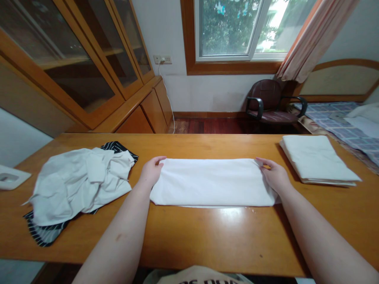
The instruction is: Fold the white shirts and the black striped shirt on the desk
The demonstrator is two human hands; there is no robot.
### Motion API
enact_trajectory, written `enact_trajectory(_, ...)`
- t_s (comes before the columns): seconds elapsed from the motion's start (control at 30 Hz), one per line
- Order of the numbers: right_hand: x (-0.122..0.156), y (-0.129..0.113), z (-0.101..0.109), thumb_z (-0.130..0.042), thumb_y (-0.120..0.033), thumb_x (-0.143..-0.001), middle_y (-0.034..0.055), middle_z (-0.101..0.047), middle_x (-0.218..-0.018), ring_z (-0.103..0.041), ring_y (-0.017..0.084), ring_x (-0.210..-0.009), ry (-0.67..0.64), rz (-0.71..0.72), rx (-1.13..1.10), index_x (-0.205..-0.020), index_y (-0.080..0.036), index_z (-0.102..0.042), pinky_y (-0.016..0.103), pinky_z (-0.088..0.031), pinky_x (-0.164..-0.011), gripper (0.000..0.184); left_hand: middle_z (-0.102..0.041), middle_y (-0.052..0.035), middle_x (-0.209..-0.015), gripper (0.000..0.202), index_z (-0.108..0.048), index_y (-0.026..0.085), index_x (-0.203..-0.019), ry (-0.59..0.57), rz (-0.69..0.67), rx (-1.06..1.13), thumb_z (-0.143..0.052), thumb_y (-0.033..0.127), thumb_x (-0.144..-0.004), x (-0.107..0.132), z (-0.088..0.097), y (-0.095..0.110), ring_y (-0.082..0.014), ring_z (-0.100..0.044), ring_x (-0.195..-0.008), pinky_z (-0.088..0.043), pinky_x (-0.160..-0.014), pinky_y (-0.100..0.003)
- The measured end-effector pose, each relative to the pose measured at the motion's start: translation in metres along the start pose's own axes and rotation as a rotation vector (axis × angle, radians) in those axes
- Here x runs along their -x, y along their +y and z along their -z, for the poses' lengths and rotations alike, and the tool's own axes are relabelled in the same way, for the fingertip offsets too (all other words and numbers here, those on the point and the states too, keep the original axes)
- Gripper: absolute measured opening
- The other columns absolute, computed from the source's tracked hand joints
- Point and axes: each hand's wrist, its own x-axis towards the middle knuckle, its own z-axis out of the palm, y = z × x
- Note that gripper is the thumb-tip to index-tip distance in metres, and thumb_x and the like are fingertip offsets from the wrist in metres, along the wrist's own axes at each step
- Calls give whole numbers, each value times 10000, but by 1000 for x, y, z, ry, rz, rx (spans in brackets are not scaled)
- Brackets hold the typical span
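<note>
A white cloth (210,183), folded into a long flat rectangle, lies across the wooden table (201,240) in front of me. My left hand (152,171) pinches its far left corner between thumb and fingers. At the far right corner, my right hand (274,173) grips the cloth the same way. Both palms rest beside the cloth's short ends, and parts of those edges are hidden behind them.
Left of my arm is a crumpled heap of white cloth (79,181) over a black striped cloth (44,232). A folded white stack (316,159) sits at the right. Beyond the table are a cabinet (139,110), a chair (271,98) and a bed (352,122).
</note>
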Motion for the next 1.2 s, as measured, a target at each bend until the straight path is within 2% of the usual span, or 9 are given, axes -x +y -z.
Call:
enact_trajectory(0.3, -5, 4, -1, -447, -242, -808, 93, -656, -1138, -588, 235, -1054, -31, 59, 171, -1180, -180, -641, 325, -422, -911, 424, -666, -68, -1139, 415, -612, 208, -1212, -22, 22, -88, -515, 240, -810, 2, 2, 4, -206, -619, -1009, -450, -900, -292)
enact_trajectory(0.4, -5, 7, 1, -469, -334, -816, 99, -663, -1087, -606, 230, -989, -52, 83, 175, -1255, -149, -567, 316, -436, -864, 486, -648, -80, -1168, 445, -581, 193, -1239, -25, -2, -155, -522, 287, -808, 1, 3, 3, -214, -607, -1033, -447, -897, -288)
enact_trajectory(0.5, -3, 5, 8, -498, -469, -801, 117, -682, -966, -631, 232, -851, -22, -6, 176, -1256, -96, -526, 302, -458, -732, 589, -666, -101, -1101, 449, -572, 165, -1209, -6, 10, -232, -495, 378, -820, 2, 5, 2, -232, -617, -995, -460, -849, -301)
enact_trajectory(0.57, -1, 2, 14, -513, -529, -777, 137, -686, -919, -633, 243, -804, -29, -68, 225, -1132, -90, -594, 299, -450, -668, 570, -680, -114, -1026, 425, -597, 153, -1128, -11, 33, -298, -464, 423, -828, 4, 7, 2, -250, -628, -949, -466, -805, -314)
enact_trajectory(0.63, 1, -1, 20, -509, -569, -766, 142, -690, -837, -632, 253, -746, -140, -89, 306, -901, -119, -667, 303, -434, -618, 496, -685, -126, -982, 391, -624, 155, -1024, -31, 43, -377, -433, 440, -837, 5, 9, 2, -266, -632, -921, -465, -769, -324)
enact_trajectory(0.7, 2, -3, 23, -485, -572, -780, 131, -682, -730, -622, 249, -672, -264, -75, 393, -704, -155, -659, 305, -411, -575, 458, -687, -133, -952, 370, -635, 166, -937, -57, 40, -452, -395, 434, -853, 7, 9, 2, -276, -635, -898, -462, -732, -328)
enact_trajectory(0.77, 1, -4, 24, -466, -532, -804, 118, -673, -683, -614, 241, -640, -305, -43, 465, -642, -173, -642, 303, -394, -554, 432, -689, -139, -931, 368, -634, 171, -900, -73, 33, -510, -366, 422, -867, 7, 8, 2, -278, -639, -874, -457, -698, -326)
enact_trajectory(1.07, -3, 4, 11, -409, -411, -859, 159, -686, -826, -632, 279, -778, -332, -17, 624, -784, -154, -669, 337, -409, -645, 374, -675, -154, -1005, 342, -590, 166, -1037, -38, 72, -528, -408, 396, -861, 7, 3, 0, -290, -630, -928, -464, -745, -356)
enact_trajectory(1.2, 5, -1, 15, -394, -483, -856, 166, -673, -851, -623, 295, -785, -184, -56, 640, -870, -149, -652, 360, -422, -652, 423, -618, -173, -1134, 400, -554, 130, -1146, 151, -29, -511, -422, 376, -860, 19, 7, 12, -295, -581, -1044, -443, -871, -378)
